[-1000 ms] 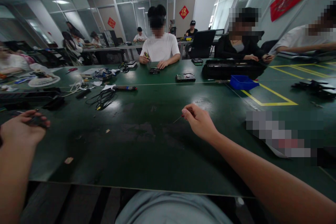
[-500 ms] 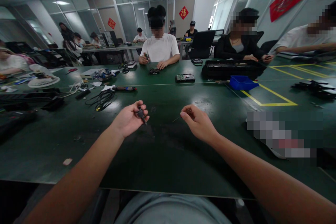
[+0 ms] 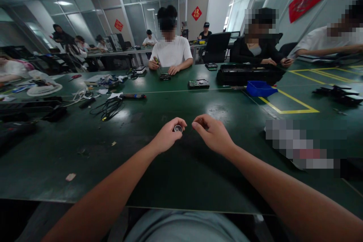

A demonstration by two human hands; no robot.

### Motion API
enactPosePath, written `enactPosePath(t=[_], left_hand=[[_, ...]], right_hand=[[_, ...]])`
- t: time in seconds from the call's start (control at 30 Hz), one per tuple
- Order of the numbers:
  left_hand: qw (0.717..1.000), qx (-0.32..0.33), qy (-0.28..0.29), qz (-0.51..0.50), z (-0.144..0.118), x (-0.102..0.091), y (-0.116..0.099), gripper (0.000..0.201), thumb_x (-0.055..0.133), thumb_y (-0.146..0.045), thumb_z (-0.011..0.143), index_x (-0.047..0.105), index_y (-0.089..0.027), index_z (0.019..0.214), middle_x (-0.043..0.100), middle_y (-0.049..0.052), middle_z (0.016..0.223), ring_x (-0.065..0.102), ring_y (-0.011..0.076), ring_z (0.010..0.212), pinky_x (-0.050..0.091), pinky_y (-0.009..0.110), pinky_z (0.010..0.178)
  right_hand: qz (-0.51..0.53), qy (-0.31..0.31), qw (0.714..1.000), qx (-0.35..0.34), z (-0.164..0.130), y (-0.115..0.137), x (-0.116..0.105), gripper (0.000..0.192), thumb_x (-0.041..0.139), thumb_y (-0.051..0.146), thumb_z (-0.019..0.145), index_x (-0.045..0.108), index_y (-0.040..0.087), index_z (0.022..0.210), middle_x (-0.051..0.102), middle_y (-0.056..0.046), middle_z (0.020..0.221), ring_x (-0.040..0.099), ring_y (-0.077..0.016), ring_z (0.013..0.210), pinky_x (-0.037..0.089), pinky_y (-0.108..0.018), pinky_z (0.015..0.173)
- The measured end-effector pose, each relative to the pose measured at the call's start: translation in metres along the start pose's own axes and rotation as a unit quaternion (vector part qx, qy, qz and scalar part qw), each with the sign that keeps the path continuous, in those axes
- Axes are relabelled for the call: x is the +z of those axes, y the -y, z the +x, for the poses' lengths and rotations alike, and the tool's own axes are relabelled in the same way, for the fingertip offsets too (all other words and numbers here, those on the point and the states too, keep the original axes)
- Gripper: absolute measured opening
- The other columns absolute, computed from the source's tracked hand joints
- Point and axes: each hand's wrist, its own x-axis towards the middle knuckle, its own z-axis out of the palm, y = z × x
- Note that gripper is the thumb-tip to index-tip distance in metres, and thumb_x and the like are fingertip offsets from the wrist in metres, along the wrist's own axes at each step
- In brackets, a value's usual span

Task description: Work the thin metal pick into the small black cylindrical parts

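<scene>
My left hand is closed around a small dark cylindrical part, whose round, silver-rimmed end faces me. Its other end is hidden in the fingers. Close by on the right, my right hand holds thumb and fingertips together in a pinch. A thin rod stood out from that pinch a moment ago; now it is barely visible, if at all, at the fingertips. A small gap separates the hands, and both are above the green table.
Beyond my hands lie a bare hard drive, a blue scoop-like tray and a long black housing. Black cable and an electric screwdriver-like tool lie left. A person works opposite. A blurred-out packet is at right.
My left hand has moved right, close to my right hand, and turned the dark part so its round end shows. My right hand has stayed nearly still; its thin rod no longer shows clearly.
</scene>
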Motion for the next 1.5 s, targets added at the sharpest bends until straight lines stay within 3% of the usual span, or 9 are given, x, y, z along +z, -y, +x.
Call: enactPosePath(t=[0.1,0.23,0.4,0.57,0.77,1.5], left_hand=[[0.995,0.018,0.001,0.096,0.000,0.002,0.009,0.047,0.051,0.000,0.066,0.056,-0.019,0.108,0.060,0.005,0.103,0.056,0.0190,0.096,0.044,0.034,0.089],[0.986,0.019,-0.012,0.167,0.000,0.006,0.012,0.034,0.051,-0.004,0.081,0.061,-0.020,0.110,0.062,0.008,0.109,0.057,0.0231,0.106,0.045,0.041,0.097],[0.978,0.044,-0.006,0.203,0.001,0.003,0.014,0.035,0.060,-0.008,0.083,0.066,-0.023,0.115,0.062,0.007,0.121,0.054,0.0246,0.118,0.040,0.044,0.107],[0.982,0.034,-0.029,0.181,0.003,-0.003,0.018,0.047,0.064,-0.011,0.084,0.060,-0.025,0.128,0.062,0.006,0.126,0.056,0.0231,0.117,0.041,0.042,0.107],[0.981,0.027,-0.025,0.190,0.004,-0.006,0.020,0.035,0.069,-0.014,0.082,0.066,-0.022,0.116,0.066,0.006,0.118,0.059,0.0242,0.111,0.043,0.043,0.104],[0.984,0.036,-0.035,0.173,0.004,-0.003,0.022,0.036,0.070,-0.016,0.082,0.066,-0.024,0.117,0.066,0.004,0.117,0.060,0.0221,0.109,0.044,0.038,0.100]], right_hand=[[-0.010,-0.003,1.000,0.004,-0.001,0.002,-0.001,0.019,0.056,0.037,0.093,0.064,0.021,0.088,0.065,-0.001,0.071,0.060,-0.0162,0.064,0.042,-0.030,0.060],[-0.015,-0.014,1.000,0.002,-0.002,0.002,-0.002,0.023,0.057,0.041,0.092,0.063,0.021,0.082,0.063,0.000,0.067,0.058,-0.0154,0.060,0.041,-0.029,0.058],[-0.011,-0.021,1.000,-0.011,-0.003,0.002,-0.002,0.022,0.056,0.041,0.093,0.062,0.021,0.084,0.064,0.000,0.068,0.058,-0.0158,0.061,0.042,-0.030,0.059],[-0.005,-0.050,0.998,-0.026,-0.004,0.005,-0.004,0.020,0.053,0.037,0.094,0.062,0.021,0.085,0.064,-0.001,0.071,0.059,-0.0161,0.064,0.044,-0.030,0.062],[0.036,-0.087,0.995,-0.018,-0.003,0.004,-0.004,0.015,0.054,0.034,0.092,0.062,0.022,0.091,0.070,-0.003,0.080,0.066,-0.0192,0.074,0.049,-0.033,0.069],[0.073,-0.097,0.992,-0.024,-0.004,-0.002,-0.001,0.016,0.056,0.035,0.094,0.062,0.021,0.099,0.073,-0.005,0.087,0.071,-0.0211,0.082,0.054,-0.036,0.074]])
